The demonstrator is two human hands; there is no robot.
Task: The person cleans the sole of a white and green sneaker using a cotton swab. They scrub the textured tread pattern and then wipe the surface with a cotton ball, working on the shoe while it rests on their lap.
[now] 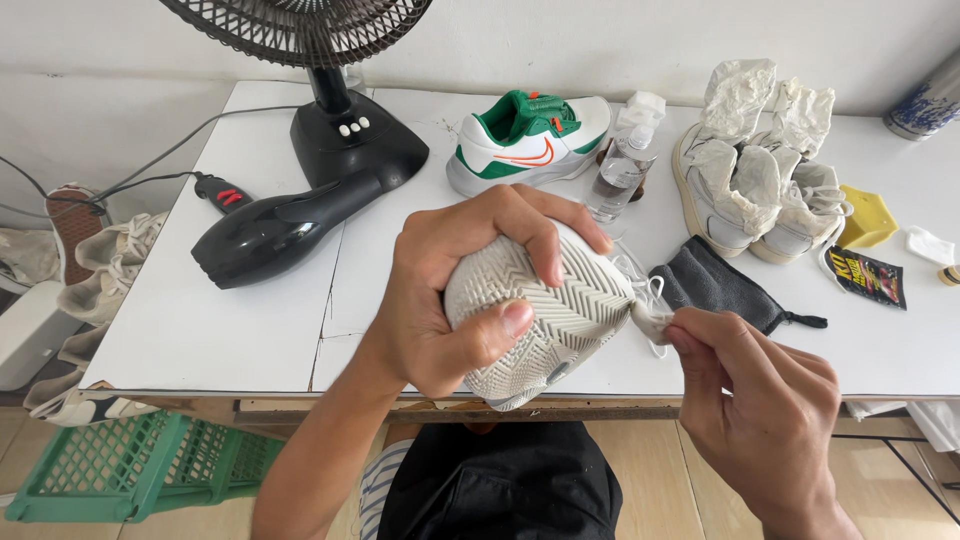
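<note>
Above the front edge of the table, the left hand is gripping a white shoe with the sole turned up toward the camera. The fingers are curling over the far side of the sole and the thumb is pressing on the near side, so the hand is clenched around the shoe. Just right of the shoe, the right hand is pinching a small white cloth between thumb and fingers, and the cloth is touching the shoe's edge; it is probably a cloth, but it is too small to tell for sure.

Behind the shoe, a spray bottle is standing upright, and a green and white sneaker is lying farther behind. To the right of the shoe, a grey pouch is lying flat, and beyond it a pair of pale sneakers is sitting stuffed with paper. A yellow sponge is resting right of that pair. To the left of the shoe, a black hairdryer is lying on the table, with a fan standing behind it.
</note>
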